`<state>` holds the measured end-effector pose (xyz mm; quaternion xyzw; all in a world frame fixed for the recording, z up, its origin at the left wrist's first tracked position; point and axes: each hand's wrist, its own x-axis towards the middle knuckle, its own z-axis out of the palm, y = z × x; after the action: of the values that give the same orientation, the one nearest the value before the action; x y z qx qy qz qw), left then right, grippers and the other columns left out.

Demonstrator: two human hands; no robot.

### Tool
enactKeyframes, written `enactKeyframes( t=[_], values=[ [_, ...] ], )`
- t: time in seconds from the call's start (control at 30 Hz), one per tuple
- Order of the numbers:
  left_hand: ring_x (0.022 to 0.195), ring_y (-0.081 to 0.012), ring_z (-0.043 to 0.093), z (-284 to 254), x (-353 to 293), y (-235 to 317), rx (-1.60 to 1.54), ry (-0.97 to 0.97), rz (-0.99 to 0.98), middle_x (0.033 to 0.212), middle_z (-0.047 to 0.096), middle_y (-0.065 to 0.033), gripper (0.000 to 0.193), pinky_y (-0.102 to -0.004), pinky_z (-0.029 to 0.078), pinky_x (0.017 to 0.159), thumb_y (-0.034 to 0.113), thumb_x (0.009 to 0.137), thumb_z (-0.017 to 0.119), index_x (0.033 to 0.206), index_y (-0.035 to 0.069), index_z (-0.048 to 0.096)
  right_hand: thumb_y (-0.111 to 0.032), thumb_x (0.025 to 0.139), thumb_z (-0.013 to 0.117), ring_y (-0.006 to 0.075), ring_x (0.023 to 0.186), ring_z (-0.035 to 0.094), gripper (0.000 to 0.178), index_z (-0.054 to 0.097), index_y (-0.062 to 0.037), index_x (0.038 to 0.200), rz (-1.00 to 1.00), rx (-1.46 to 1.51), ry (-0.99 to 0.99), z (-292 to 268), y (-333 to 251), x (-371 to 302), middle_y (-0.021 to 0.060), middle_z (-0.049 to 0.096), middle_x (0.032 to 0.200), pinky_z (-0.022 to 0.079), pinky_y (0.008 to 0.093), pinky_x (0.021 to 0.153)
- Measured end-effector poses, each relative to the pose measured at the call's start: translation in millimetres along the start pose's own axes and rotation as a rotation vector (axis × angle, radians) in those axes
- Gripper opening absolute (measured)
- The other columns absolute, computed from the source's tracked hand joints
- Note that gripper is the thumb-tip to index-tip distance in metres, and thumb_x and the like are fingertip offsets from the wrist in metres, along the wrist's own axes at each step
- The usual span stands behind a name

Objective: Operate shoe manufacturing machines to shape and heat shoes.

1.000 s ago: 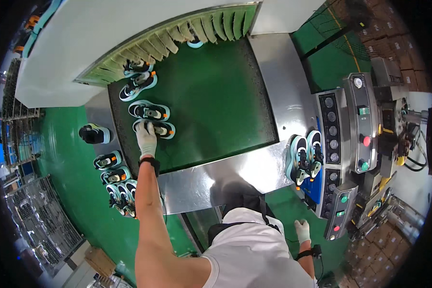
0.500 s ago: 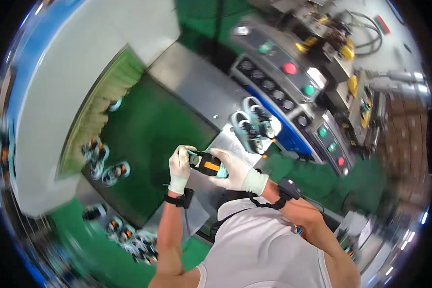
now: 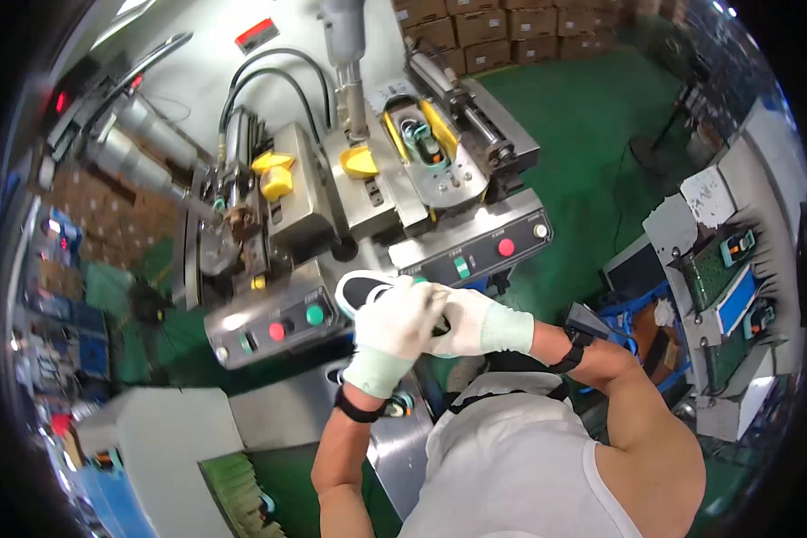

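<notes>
A sneaker (image 3: 357,285) with a white sole rim is held up in front of the press, its toe end pointing left and away from me. My left hand (image 3: 393,320), in a white glove, is closed over it from above. Against it, my gloved right hand (image 3: 469,321) grips the shoe's other end, fingers bent. Most of the upper is hidden under the two gloves. Below my left wrist, part of another sneaker (image 3: 402,405) shows on the metal table (image 3: 394,453).
The two-station press (image 3: 345,197) stands ahead, with red and green buttons on its sloped panels (image 3: 489,247). A shoe (image 3: 424,143) sits in its right station between yellow pads. Cartons (image 3: 484,40) are stacked behind. To the right are a blue bin (image 3: 632,336) and a brush-edged conveyor opening (image 3: 731,296).
My view has swung right from the conveyor to the press. Both hands still hold a shoe, now in front of the press panel, with the left hand over its top.
</notes>
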<state>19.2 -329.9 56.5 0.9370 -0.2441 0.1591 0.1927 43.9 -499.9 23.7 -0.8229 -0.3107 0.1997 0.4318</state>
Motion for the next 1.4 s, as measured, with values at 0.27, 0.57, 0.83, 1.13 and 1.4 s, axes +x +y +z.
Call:
enactKeyframes(
  t=[0.27, 0.57, 0.83, 1.13, 1.4],
  values=[
    [0.096, -0.0322, 0.068, 82.0, 211.3, -45.9, -0.349, 0.226, 0.017, 0.112, 0.065, -0.0195, 0.033, -0.0363, 0.054, 0.084, 0.010, 0.094, 0.065, 0.124, -0.002, 0.058, -0.013, 0.088, 0.069, 0.0132, 0.117, 0.056, 0.059, 0.048, 0.0045, 0.141, 0.105, 1.271, 0.448, -77.5, 116.0, -63.9, 0.0074, 0.060, 0.130, 0.044, 0.0300, 0.101],
    [0.106, -0.0471, 0.064, 314.9, 317.2, -235.5, -0.092, 0.028, -0.658, 0.111, 0.061, -0.0371, 0.066, -0.0464, 0.051, 0.094, 0.028, 0.085, 0.070, 0.123, -0.014, 0.036, -0.018, 0.078, 0.076, 0.0116, 0.098, 0.064, 0.065, 0.054, -0.0007, 0.136, 0.231, 1.328, 0.912, -92.4, 147.2, -106.9, 0.0030, 0.066, 0.114, 0.052, 0.0278, 0.084],
    [0.077, -0.0230, 0.066, 232.1, 301.4, -274.4, -0.831, -0.167, -0.837, 0.088, 0.068, -0.0109, 0.031, -0.0341, 0.054, 0.065, 0.023, 0.098, 0.049, 0.111, -0.002, 0.063, -0.016, 0.086, 0.072, 0.0167, 0.115, 0.059, 0.063, 0.048, 0.0020, 0.141, 0.383, 1.223, 0.772, -106.0, 156.3, -77.7, 0.0079, 0.060, 0.130, 0.046, 0.0323, 0.099],
    [0.091, -0.0182, 0.058, 52.8, 42.9, -124.9, -0.528, -0.052, -0.526, 0.105, 0.059, -0.0116, 0.024, -0.0317, 0.049, 0.081, 0.011, 0.100, 0.051, 0.120, -0.002, 0.054, -0.017, 0.089, 0.073, 0.0109, 0.080, 0.067, 0.047, 0.050, -0.0011, 0.127, 0.273, 1.075, 0.402, -220.8, 184.4, 170.9, 0.0073, 0.067, 0.101, 0.051, 0.0236, 0.060],
    [0.075, -0.0202, 0.060, 35.0, -256.5, 9.7, -0.230, 0.084, -1.456, 0.083, 0.060, -0.0118, 0.030, -0.0339, 0.051, 0.071, 0.024, 0.099, 0.052, 0.110, -0.003, 0.058, -0.032, 0.083, 0.065, 0.0417, 0.098, 0.069, 0.039, 0.069, 0.0038, 0.098, 0.448, -0.319, 0.543, -162.7, 287.6, 367.8, 0.0286, 0.069, 0.098, 0.054, 0.0469, 0.085]
  ],
)
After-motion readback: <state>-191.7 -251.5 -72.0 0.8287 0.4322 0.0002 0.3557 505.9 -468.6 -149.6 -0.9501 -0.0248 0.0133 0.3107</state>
